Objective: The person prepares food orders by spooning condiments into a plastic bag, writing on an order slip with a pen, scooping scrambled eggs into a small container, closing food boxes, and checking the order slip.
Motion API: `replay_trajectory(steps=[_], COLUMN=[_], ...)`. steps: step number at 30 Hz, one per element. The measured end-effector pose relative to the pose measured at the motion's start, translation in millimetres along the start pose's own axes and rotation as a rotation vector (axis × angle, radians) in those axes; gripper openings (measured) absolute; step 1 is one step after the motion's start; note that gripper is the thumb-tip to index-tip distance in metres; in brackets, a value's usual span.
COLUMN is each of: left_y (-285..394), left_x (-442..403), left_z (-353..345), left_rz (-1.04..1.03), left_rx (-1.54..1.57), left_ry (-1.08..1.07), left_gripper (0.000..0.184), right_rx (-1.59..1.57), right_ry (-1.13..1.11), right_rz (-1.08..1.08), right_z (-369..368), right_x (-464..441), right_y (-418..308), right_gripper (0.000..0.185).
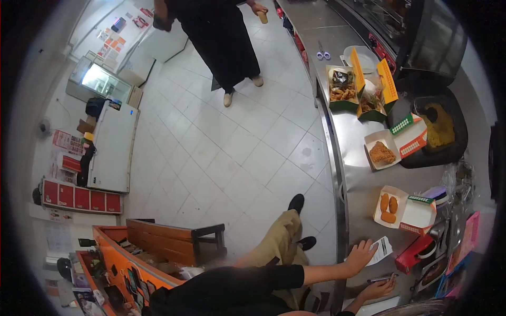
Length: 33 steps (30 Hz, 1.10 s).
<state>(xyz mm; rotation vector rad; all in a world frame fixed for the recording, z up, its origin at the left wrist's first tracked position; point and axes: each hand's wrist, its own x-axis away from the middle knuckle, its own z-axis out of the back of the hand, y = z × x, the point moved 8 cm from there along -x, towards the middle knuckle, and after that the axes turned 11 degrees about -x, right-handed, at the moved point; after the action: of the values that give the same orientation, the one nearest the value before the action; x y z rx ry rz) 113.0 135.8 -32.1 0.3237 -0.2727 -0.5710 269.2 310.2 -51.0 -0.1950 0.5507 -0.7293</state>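
Note:
My left hand [359,258] lies with fingers spread at the edge of a white printed paper slip [380,250] on the steel counter. Below it, my right hand [380,288] is closed round a slim pen [377,279]. Beyond the slip stands an open box with several golden fried pieces [389,206]. Farther along is another open box with a piece of fried chicken [381,153]. A red and white object, perhaps a stapler or tape dispenser [415,255], sits right of the slip.
Two green and yellow meal boxes [343,105], scissors [323,52] and a black tray with yellow residue [443,126] are on the counter [358,181]. Another person [224,45] stands on the tiled floor, a cup [263,17] in one hand. A wooden bench [163,243] is behind me.

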Motion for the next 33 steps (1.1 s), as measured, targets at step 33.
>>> replay_trajectory(steps=[33], left_y=[-383], left_x=[173], left_z=[-217], left_rz=[1.443], left_rx=[1.855], left_ry=[-0.250], left_gripper=[0.053], right_rx=[0.135], right_ry=[-0.991], right_rz=[-0.287], right_z=[-608], right_x=[47], right_y=[12], right_gripper=[0.034])
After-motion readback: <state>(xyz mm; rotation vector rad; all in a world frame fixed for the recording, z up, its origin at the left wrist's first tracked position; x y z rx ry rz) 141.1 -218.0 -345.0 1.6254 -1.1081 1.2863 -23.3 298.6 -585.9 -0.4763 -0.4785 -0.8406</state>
